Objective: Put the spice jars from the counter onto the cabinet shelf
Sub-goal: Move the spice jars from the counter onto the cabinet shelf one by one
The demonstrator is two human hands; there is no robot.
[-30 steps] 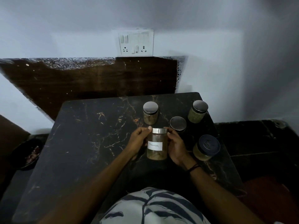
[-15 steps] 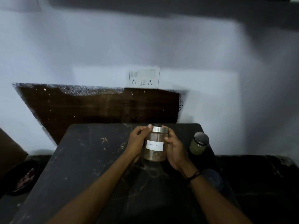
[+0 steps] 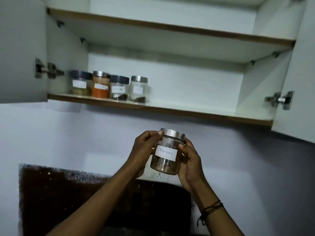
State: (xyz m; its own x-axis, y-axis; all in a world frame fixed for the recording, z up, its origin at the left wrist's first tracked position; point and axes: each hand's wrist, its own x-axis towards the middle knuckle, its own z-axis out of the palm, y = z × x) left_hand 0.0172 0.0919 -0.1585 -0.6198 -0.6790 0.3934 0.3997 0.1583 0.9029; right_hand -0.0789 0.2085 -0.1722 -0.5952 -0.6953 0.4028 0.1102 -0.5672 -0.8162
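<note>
I hold a clear cinnamon jar with a silver lid and a white label, tilted slightly, in front of the wall below the open cabinet. My left hand grips its left side with the thumb near the lid. My right hand wraps round its right side. On the lower cabinet shelf several labelled spice jars stand in a row at the left: a dark-lidded jar, an orange-filled jar, another dark-lidded jar and a silver-lidded jar. The counter is out of view.
Both cabinet doors stand open, the left door and the right door, each with a metal hinge. An upper shelf runs above. A dark brown backsplash panel lies below my arms.
Both hands lifted the cinnamon jar up off the counter. My view swung upward, so the counter and its jars left the frame and the open cabinet came in.
</note>
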